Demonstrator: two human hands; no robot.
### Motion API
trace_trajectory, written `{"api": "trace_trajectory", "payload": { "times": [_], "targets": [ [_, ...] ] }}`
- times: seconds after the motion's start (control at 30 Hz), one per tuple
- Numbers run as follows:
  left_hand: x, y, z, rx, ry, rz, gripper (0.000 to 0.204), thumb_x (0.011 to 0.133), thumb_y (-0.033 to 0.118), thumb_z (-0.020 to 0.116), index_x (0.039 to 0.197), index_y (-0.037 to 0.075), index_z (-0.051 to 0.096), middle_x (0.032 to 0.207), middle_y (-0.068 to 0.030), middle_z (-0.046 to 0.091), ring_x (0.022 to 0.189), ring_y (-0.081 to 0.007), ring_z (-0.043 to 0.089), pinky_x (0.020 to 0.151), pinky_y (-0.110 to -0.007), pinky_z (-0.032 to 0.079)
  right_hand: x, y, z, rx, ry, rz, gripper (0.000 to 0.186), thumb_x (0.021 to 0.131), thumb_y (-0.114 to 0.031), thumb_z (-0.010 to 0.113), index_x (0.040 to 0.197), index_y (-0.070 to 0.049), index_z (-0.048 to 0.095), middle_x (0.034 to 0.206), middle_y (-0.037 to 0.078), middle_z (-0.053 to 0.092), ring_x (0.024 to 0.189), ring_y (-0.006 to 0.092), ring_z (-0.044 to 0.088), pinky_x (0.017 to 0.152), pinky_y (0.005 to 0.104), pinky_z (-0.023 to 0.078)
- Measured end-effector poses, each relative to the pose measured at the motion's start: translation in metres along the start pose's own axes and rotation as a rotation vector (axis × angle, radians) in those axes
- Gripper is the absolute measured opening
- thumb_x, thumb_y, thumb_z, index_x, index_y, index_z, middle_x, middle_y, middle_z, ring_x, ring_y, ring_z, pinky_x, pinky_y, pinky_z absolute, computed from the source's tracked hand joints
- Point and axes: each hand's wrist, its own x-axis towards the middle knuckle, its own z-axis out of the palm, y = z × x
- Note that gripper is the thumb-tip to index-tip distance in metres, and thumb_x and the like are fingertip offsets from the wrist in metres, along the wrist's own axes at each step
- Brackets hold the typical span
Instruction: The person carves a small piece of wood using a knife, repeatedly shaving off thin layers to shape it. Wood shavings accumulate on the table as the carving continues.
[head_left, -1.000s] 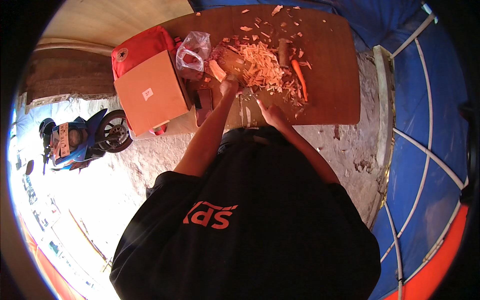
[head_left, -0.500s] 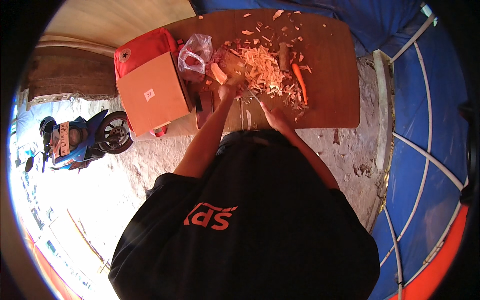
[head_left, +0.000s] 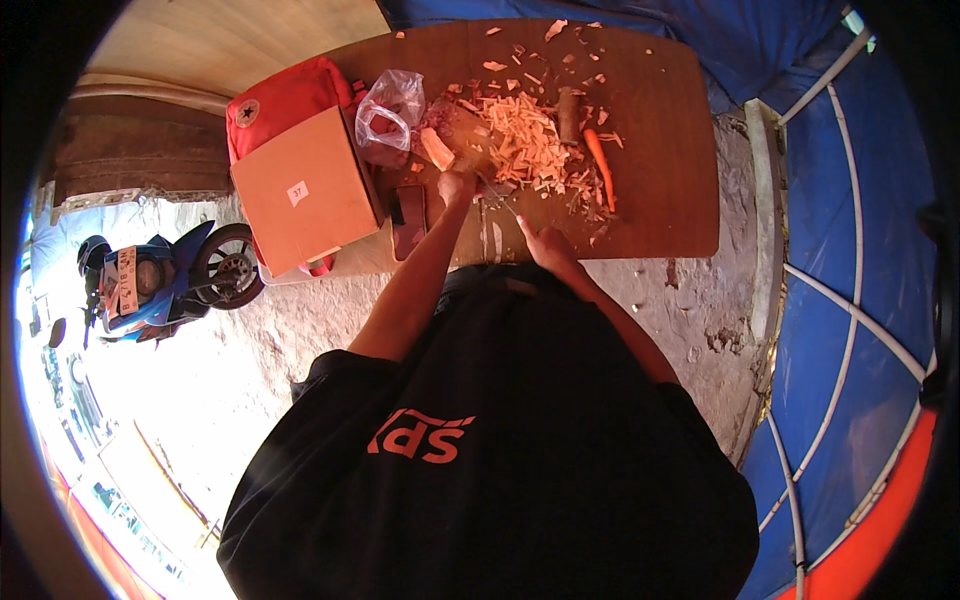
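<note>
My left hand [head_left: 457, 186] is closed near the table's front edge, its fingers bunched over something too small or hidden to make out. A pale, peeled chunk of vegetable [head_left: 437, 150] lies just beyond it. In my right hand [head_left: 547, 245] is a knife [head_left: 500, 197], its thin blade slanting up and left toward the left hand. A heap of pale cut sticks [head_left: 528, 138] spreads beyond the blade. To the heap's right lie a brown, cylindrical piece [head_left: 569, 115] and a long orange, carrot-shaped thing [head_left: 600, 170].
The brown table [head_left: 660, 130] carries scattered peelings toward its far edge. At left are a clear plastic bag [head_left: 390, 110], a phone [head_left: 409, 222], a cardboard box [head_left: 305, 190] and a red bag [head_left: 290, 100]. A blue motorcycle [head_left: 160, 280] stands at far left; blue sheeting [head_left: 840, 200] hangs at right.
My right hand has drawn slightly toward me and left, and the knife's blade shows more plainly. My left hand has barely shifted. The heap looks much the same.
</note>
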Motion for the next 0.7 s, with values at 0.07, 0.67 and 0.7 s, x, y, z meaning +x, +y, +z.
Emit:
{"api": "trace_trajectory", "payload": {
  "times": [0.07,0.67,0.7],
  "targets": [
    [-0.003,0.003,-0.002,-0.013,-0.033,-0.019,0.037,0.084,0.030,0.067,0.067,-0.003,0.072,0.059,-0.0086,0.069,0.055,-0.0181,0.070,0.065,-0.030,0.059,-0.005,-0.003,0.002,-0.013,0.064,0.000,0.097,0.089,-0.078,0.031,0.091,0.012,0.069,0.095,0.036,0.064,0.099,0.0487,0.063,0.083,0.0523,0.050],
    [0.007,0.002,-0.001,0.085,-0.115,-0.023,0.052,0.078,0.054,0.072,0.069,0.002,0.074,0.058,-0.0071,0.068,0.064,-0.0204,0.071,0.072,-0.037,0.058,0.007,0.032,0.014,-0.040,0.149,-0.048,0.088,0.091,-0.073,0.035,0.085,0.008,0.069,0.086,0.034,0.065,0.090,0.0477,0.065,0.078,0.0509,0.051],
    [0.004,0.003,-0.003,0.052,-0.149,-0.047,0.054,0.078,0.056,0.072,0.069,0.003,0.074,0.057,-0.0068,0.068,0.065,-0.0201,0.071,0.073,-0.038,0.057,0.008,0.027,0.008,-0.030,0.134,-0.033,0.088,0.091,-0.073,0.035,0.086,0.008,0.069,0.087,0.034,0.065,0.091,0.0475,0.065,0.078,0.0513,0.051]
  ]
}}
